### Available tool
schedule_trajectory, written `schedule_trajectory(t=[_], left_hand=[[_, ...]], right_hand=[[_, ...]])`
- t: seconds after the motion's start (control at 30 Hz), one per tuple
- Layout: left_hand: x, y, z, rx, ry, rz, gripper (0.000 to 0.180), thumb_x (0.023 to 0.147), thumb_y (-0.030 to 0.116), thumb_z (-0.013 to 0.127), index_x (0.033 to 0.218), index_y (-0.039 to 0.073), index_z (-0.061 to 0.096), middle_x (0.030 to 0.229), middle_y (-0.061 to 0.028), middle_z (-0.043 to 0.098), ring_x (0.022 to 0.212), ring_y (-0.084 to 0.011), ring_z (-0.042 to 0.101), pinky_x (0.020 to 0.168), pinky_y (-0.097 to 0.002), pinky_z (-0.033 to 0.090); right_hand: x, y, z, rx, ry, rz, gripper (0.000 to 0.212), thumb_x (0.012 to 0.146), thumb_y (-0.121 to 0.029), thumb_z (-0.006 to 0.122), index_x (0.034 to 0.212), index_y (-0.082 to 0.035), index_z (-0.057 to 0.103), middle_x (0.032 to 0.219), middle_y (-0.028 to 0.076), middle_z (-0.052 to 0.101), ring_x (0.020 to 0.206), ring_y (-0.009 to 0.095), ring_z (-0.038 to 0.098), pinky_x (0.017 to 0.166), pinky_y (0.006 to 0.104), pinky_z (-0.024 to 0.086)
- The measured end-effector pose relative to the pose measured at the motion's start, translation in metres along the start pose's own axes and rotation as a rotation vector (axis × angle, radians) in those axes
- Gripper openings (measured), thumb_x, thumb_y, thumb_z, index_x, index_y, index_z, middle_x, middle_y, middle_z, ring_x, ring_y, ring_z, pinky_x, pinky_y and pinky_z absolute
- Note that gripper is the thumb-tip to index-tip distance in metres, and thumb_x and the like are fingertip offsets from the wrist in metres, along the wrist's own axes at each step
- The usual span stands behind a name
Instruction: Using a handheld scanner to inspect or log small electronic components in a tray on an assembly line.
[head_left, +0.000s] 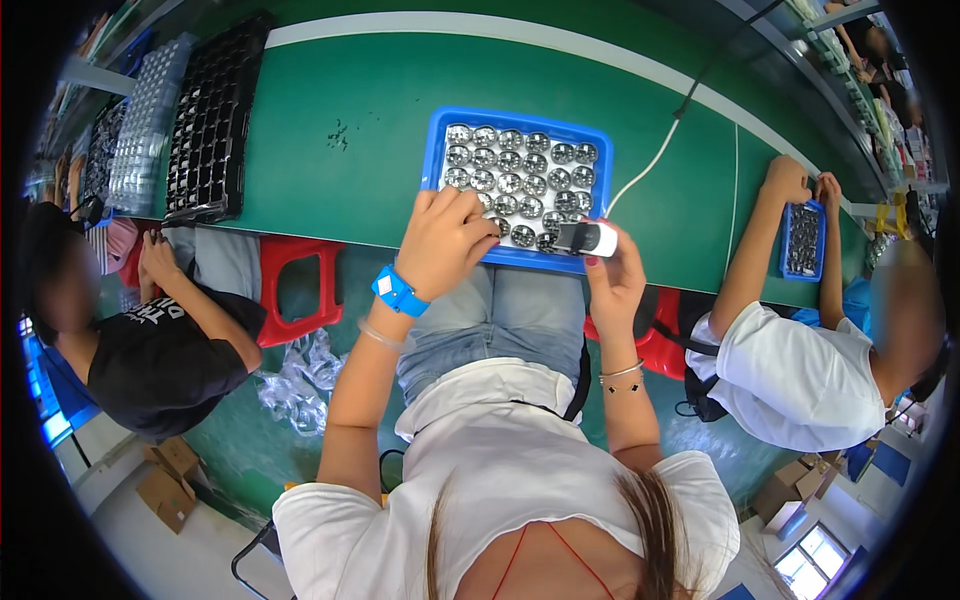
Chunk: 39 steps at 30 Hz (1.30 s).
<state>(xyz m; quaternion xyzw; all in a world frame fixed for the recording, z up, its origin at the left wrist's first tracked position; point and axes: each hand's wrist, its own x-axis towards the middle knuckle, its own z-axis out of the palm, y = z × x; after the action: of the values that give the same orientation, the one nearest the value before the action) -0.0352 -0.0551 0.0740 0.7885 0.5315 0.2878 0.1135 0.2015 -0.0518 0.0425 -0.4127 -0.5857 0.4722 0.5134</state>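
Under the fingertips of the right hand (pixel 622 270), a white corded tool (pixel 597 240) is gripped over the near right of a blue tray (pixel 605 172). The left hand (pixel 447 240) curls narrow at the near left; whether it pinches anything, I cannot tell. Beyond both hands, shiny round pieces (pixel 535 162) sit in rows, none visibly marked as finished, so progress stays unclear. Farther left, dark bits (pixel 340 137) dot the green worktop (pixel 330 80).

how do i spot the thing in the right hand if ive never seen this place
On the green table, find the blue tray filled with shiny silver round pieces. At its lower right corner, the right hand holds a small white device with a dark front end. Unlike the pieces beside it, it seems to trail a white cable.
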Motion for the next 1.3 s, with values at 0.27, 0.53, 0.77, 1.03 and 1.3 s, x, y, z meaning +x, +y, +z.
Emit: schedule_trajectory(t=[0.27,0.53,0.77,1.03,1.3], left_hand=[[0.006,0.018,-0.011,-0.056,0.067,0.068,0.009,0.07,0.017,0.074,0.075,0.016,0.067,0.077,0.0018,0.048,0.078,-0.0177,0.05,0.074,-0.033,0.035],[0.001,0.001,-0.006,0.045,-0.038,0.053,0.011,0.07,0.019,0.075,0.078,0.015,0.069,0.076,0.0017,0.049,0.076,-0.0178,0.048,0.071,-0.0333,0.033],[0.017,-0.005,0.005,0.012,0.098,0.01,0.011,0.071,0.019,0.075,0.078,0.013,0.07,0.076,0.0013,0.05,0.076,-0.0182,0.048,0.071,-0.0327,0.033],[0.022,0.003,0.0,-0.029,0.095,0.069,0.01,0.071,0.017,0.074,0.08,0.016,0.069,0.075,0.0028,0.05,0.077,-0.0175,0.049,0.071,-0.032,0.033],[0.019,-0.008,0.0,0.082,0.024,0.092,0.007,0.073,0.018,0.073,0.078,0.015,0.069,0.076,0.0024,0.051,0.079,-0.0177,0.049,0.072,-0.0329,0.035]], right_hand=[[0.012,-0.019,0.022,-0.21,-0.227,-0.075,0.037,0.079,0.005,0.063,0.116,0.001,0.059,0.115,0.013,0.063,0.107,0.023,0.058,0.096,0.0313,0.041],[0.01,-0.009,0.016,0.087,0.073,0.027,0.036,0.093,-0.009,0.057,0.126,0.002,0.048,0.119,0.013,0.059,0.11,0.018,0.056,0.097,0.0315,0.041],[0.024,-0.004,0.013,-0.042,-0.07,-0.016,0.035,0.091,-0.008,0.06,0.123,0.002,0.051,0.12,0.012,0.059,0.11,0.018,0.055,0.097,0.0314,0.04],[0.033,-0.018,0.023,-0.204,-0.217,-0.024,0.033,0.085,0.0,0.061,0.117,0.002,0.059,0.118,0.014,0.061,0.11,0.023,0.056,0.096,0.0319,0.041],[0.029,-0.009,0.022,0.165,0.074,0.062,0.04,0.093,-0.014,0.059,0.128,0.002,0.047,0.12,0.012,0.059,0.11,0.018,0.055,0.098,0.0312,0.04]])
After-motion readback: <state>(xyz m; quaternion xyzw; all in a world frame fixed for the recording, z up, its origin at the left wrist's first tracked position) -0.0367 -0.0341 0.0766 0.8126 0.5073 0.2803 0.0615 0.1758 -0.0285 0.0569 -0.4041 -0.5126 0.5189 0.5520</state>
